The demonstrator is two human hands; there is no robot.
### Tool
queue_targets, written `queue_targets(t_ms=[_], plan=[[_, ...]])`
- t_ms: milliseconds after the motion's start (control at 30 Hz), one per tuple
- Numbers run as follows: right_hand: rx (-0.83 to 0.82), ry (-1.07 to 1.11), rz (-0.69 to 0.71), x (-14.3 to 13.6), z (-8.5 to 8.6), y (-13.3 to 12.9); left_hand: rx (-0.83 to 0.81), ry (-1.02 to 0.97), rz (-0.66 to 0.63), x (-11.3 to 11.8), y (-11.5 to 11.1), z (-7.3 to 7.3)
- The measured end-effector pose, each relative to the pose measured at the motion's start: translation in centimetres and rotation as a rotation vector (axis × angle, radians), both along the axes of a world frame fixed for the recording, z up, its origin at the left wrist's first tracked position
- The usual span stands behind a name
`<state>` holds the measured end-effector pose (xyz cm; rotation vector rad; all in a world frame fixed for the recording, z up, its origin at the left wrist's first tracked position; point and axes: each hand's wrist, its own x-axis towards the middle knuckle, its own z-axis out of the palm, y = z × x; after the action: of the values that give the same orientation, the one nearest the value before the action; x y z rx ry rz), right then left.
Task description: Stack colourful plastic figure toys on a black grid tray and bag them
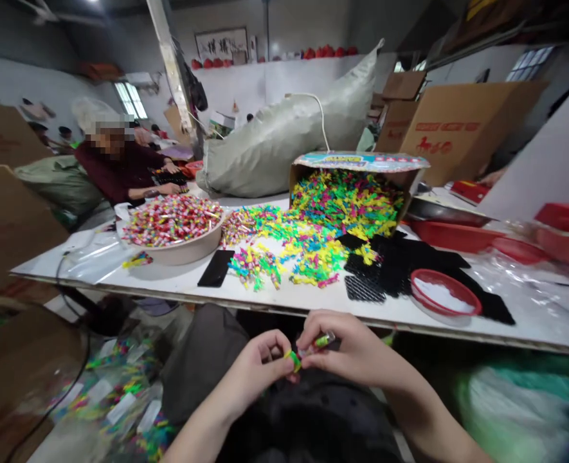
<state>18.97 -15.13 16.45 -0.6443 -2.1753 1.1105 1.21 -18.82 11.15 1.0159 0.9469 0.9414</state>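
Note:
My left hand (258, 363) pinches a small green-and-yellow plastic piece (294, 361) between thumb and fingers, above my lap. Close beside it, my right hand (344, 344) is closed around a small candy tube (325, 339) with a coloured wrapper, its end pointing up and right. The fingertips of both hands almost meet, and I cannot make out whether the two items touch. Ahead on the white table (284, 299) lie loose colourful plastic pieces (313, 257). More of them spill from a cardboard box (361, 161) tipped on its side.
A tub (178, 256) heaped with wrapped candy tubes stands at left, near a black rectangular object (215, 268). Black mesh bags (404, 263) and a red bowl (472, 299) with white contents lie at right. A person (115, 161) sits across, beside a big sack (274, 148).

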Motion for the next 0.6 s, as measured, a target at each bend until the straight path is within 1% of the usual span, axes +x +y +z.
queue_targets(t_ms=[133,267,333,433,533,600], plan=[[-0.010,0.069,-0.084,1.6,-0.1,-2.7,-0.056,-0.138,-0.019,2.0,-2.3,0.6],[-0.069,0.078,-0.179,3.0,-0.2,-3.9,-0.109,-0.246,-0.023,3.9,-3.4,1.0],[-0.101,0.049,-0.182,3.4,-0.1,-4.0,-0.140,-0.273,-0.030,4.4,-3.5,0.9],[-0.109,-0.019,-0.143,3.8,0.0,-4.0,-0.173,-0.295,-0.063,4.8,-3.5,0.4],[-0.098,-0.063,-0.132,3.7,0.1,-4.4,-0.167,-0.279,-0.088,4.7,-3.7,-0.1],[-0.086,-0.087,-0.126,3.5,0.6,-4.7,-0.158,-0.264,-0.115,4.7,-3.9,-0.3]])
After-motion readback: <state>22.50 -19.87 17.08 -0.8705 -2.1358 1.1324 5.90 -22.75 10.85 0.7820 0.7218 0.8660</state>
